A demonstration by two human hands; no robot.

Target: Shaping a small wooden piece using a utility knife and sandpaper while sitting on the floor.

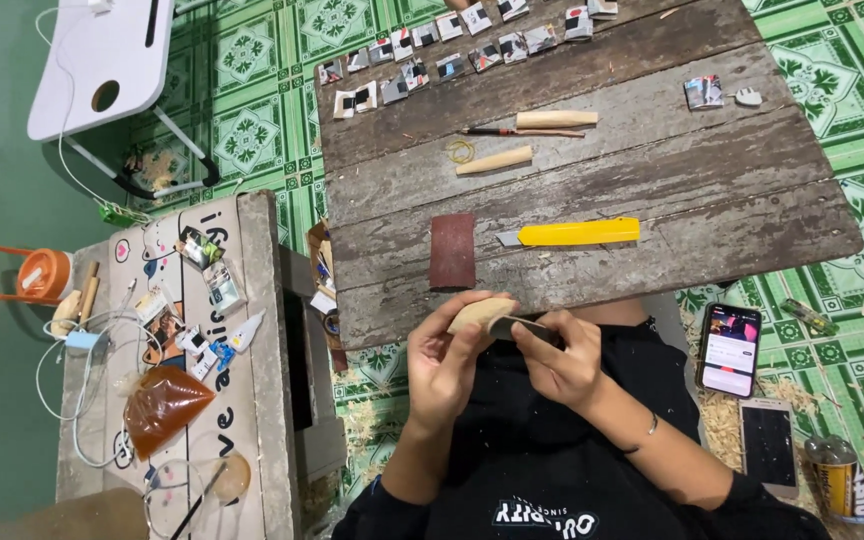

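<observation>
Sanding appeared under way: the left hand (444,362) gripped a pale wooden piece (479,311) just below the worktop (652,150) edge while the right hand (560,362) pinched sandpaper (520,326) against it; two similar wooden pieces (556,119) lay shaped on the worktop.

On the wooden board (652,180) a utility knife (572,233) lies right of a sandpaper sheet (452,250) — two wooden sticks (497,160) lie behind them, rows of small cards (432,50) farther back. Left of the board stands a low table (262,330); right, on the floor — two phones (730,350) and a can (840,478)
</observation>
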